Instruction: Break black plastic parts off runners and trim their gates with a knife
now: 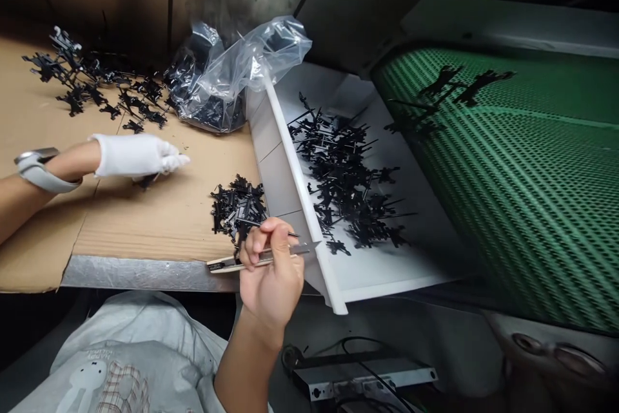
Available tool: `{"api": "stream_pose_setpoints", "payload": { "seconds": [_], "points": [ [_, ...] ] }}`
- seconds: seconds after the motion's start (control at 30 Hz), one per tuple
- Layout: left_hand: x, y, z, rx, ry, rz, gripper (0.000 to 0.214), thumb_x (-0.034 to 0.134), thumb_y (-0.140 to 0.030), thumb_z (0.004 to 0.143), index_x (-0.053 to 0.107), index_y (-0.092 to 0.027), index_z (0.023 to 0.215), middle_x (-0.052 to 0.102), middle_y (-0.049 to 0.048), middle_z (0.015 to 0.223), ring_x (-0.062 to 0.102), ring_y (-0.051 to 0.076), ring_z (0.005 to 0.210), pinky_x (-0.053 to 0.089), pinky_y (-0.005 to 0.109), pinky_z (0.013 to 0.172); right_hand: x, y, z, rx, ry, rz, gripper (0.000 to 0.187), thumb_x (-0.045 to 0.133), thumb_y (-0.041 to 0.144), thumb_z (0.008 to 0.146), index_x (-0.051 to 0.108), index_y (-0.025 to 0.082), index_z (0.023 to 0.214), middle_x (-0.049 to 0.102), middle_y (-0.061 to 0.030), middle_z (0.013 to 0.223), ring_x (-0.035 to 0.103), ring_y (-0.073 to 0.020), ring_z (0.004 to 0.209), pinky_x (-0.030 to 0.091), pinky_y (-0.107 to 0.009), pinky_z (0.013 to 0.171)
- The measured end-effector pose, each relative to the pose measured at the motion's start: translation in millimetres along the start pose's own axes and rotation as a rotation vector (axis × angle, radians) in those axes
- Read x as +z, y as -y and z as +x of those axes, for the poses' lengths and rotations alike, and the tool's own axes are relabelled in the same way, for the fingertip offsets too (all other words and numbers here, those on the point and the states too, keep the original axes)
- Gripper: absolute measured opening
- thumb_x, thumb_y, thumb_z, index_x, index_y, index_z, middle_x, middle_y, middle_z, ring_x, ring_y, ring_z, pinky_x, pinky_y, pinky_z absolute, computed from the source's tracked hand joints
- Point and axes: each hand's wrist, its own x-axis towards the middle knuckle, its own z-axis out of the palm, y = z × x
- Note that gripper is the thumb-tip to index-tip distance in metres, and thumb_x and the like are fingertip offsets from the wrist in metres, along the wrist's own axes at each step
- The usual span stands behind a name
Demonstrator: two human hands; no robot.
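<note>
1. Head view, containers: a white tray (382,268) holds loose black sprues (348,187). A clear bag (227,78) holds more black parts.
2. Writing: the print on the grey shirt (120,348) is too small to read.
3. Hands: the right hand (271,271) is closed around a cutter knife (261,259) beside a small pile (239,207). The gloved left hand (140,155) lies flat, fingers stretched, over a black piece (145,180).
4. Surroundings: cardboard (159,226) covers the desk, and a green belt (507,174) lies to the right. The tray's wall separates the small pile from the sprues.
</note>
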Motion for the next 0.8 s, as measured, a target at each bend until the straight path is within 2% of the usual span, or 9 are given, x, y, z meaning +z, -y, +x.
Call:
{"api": "stream_pose_setpoints", "payload": {
  "seconds": [0.1,0.17,0.27,0.37,0.43,0.5,0.63,0.8],
  "points": [
    [7.6,-1,2,-0.105,0.183,0.226,0.046,0.052,-0.057,0.097,0.071,-0.019,0.079,0.074,0.0047,0.068,0.06,0.018,0.058,0.043,0.032,0.068,1,-2,-2,0.042,0.032,-0.019,0.042,0.093,0.061,0.083,0.075,0.023,0.079,0.049,0.0075,0.057,0.032,-0.006,0.045,0.027,-0.016,0.039],
    [10.4,-7,-4,-0.128,0.238,0.394,0.048,0.045,-0.056,0.102,0.072,-0.02,0.083,0.078,0.0047,0.077,0.064,0.019,0.065,0.044,0.032,0.073,1,-3,-2,0.068,0.053,-0.038,0.04,0.092,0.059,0.083,0.077,0.023,0.081,0.049,0.0072,0.057,0.03,-0.0062,0.045,0.025,-0.017,0.038],
    [8.2,-12,-16,-0.117,0.21,0.537,0.049,0.05,-0.054,0.103,0.075,-0.021,0.076,0.08,0.0051,0.076,0.062,0.018,0.059,0.041,0.031,0.066,0,-2,-2,0.099,0.094,-0.074,0.036,0.089,0.057,0.085,0.079,0.022,0.083,0.047,0.0071,0.056,0.029,-0.0069,0.046,0.023,-0.018,0.038],
    [3.6,-14,-27,-0.156,0.14,0.598,0.044,0.062,-0.053,0.101,0.082,-0.024,0.074,0.079,0.0033,0.07,0.054,0.015,0.047,0.034,0.03,0.055,-1,0,-4,0.123,0.144,-0.107,0.033,0.086,0.054,0.088,0.081,0.021,0.087,0.046,0.0066,0.058,0.029,-0.0075,0.048,0.023,-0.019,0.04],
    [0.7,-15,-32,-0.21,0.064,0.631,0.035,0.074,-0.053,0.096,0.086,-0.025,0.08,0.078,0.0012,0.069,0.05,0.014,0.046,0.032,0.029,0.054,-1,1,-7,0.139,0.178,-0.124,0.031,0.086,0.052,0.09,0.083,0.021,0.089,0.047,0.006,0.06,0.029,-0.0077,0.049,0.023,-0.019,0.041],
    [-1.9,-16,-35,-0.254,0.027,0.652,0.033,0.078,-0.054,0.095,0.088,-0.025,0.082,0.077,-0.0005,0.068,0.051,0.014,0.048,0.032,0.028,0.056,0,0,-10,0.15,0.21,-0.14,0.03,0.085,0.051,0.091,0.085,0.021,0.09,0.048,0.0054,0.061,0.03,-0.0075,0.05,0.024,-0.019,0.041],
    [-5.6,-11,-35,-0.211,0.048,0.669,0.039,0.072,-0.043,0.103,0.085,-0.023,0.073,0.076,-0.0018,0.066,0.053,0.012,0.049,0.032,0.026,0.056,0,0,-14,0.156,0.251,-0.171,0.03,0.082,0.049,0.096,0.086,0.02,0.09,0.051,0.0045,0.064,0.032,-0.0068,0.051,0.027,-0.018,0.042],
    [-2.9,-7,-31,-0.17,0.103,0.659,0.013,0.082,-0.026,0.095,0.089,-0.024,0.084,0.079,-0.0042,0.071,0.055,0.012,0.055,0.034,0.022,0.057,0,1,-17,0.11,0.286,-0.251,0.033,0.075,0.049,0.102,0.083,0.02,0.089,0.051,0.0048,0.066,0.032,-0.0068,0.051,0.029,-0.019,0.043]
  ]
}}
